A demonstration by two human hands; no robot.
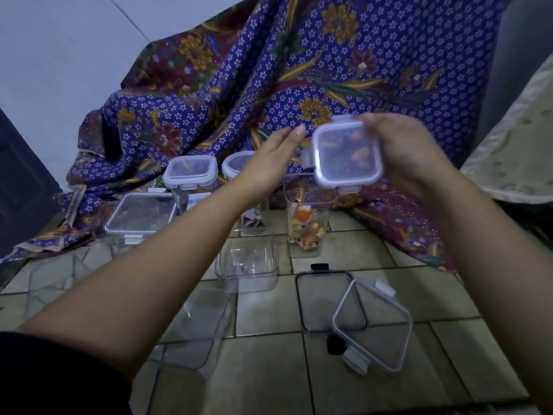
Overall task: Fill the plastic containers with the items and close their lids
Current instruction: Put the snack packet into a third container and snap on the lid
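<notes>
Lid (347, 152) gripped in right hand (410, 151), above filled container (308, 217); left hand (269, 163) straight-fingered, just beside lid.

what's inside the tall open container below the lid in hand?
Small orange, yellow and white items fill the lower part of the container; what they are is too blurred to tell. The lid in the right hand hides part of its top.

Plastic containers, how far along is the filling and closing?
Done: a lidded container and its lidded neighbour stand at the back, contents unclear. In hand: the right hand holds a square lid above the tall container of orange items; the left hand is open beside it. Remaining: an empty container, a second empty container, plus a black-rimmed lid and white-rimmed lid lying loose.
</notes>
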